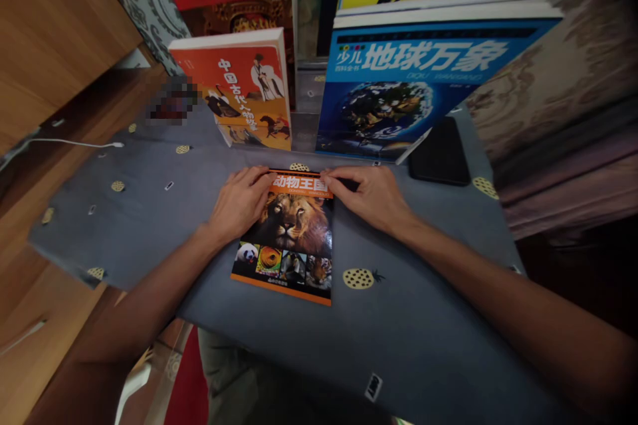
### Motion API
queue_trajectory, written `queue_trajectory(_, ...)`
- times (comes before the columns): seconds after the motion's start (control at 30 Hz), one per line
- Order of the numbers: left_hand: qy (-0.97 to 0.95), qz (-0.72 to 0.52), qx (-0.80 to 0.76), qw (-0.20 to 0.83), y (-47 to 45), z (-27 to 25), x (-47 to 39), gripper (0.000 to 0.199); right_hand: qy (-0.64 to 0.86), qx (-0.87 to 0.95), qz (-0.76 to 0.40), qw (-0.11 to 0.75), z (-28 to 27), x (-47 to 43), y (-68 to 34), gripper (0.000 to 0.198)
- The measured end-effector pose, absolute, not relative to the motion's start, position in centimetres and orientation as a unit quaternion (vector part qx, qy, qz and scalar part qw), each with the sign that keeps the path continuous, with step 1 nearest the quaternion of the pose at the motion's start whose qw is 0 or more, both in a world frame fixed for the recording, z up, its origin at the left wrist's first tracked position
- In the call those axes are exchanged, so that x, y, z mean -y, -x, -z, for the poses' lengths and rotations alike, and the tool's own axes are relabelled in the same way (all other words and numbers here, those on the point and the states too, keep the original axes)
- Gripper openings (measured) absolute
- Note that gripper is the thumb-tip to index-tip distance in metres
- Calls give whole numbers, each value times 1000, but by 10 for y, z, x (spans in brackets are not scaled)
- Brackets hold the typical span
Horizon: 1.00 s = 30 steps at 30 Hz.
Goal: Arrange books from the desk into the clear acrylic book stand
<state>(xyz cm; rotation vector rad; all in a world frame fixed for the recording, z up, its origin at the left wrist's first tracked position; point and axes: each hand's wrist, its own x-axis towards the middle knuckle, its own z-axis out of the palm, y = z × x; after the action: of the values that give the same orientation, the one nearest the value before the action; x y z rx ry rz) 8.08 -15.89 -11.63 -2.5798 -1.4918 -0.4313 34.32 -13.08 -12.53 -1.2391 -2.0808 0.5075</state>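
Head view: the lion-cover book (296, 229) lies face up on the grey patterned cloth (423, 319), in front of the standing orange book (249, 96) and blue book (393, 89), with the left hand (242, 201) at its upper left corner and the right hand (373, 196) at its upper right corner. Both hands have bent fingers touching it; whether either pinches the cover or merely presses it cannot be told. The step in hand is judged to be steadying the book, and the next move calls for even, light control at both corners.
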Motion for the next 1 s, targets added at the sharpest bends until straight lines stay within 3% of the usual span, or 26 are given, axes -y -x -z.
queue_trajectory(0.3, 894, 144, 415, 93, -82, 115, 162, 32, 499, 798, -185, 284, 120, 133, -340, 27)
queue_trajectory(1.0, 956, 159, 233, -73, -122, 106, 192, 48, 488, 801, -187, 291, 112, 134, -341, 27)
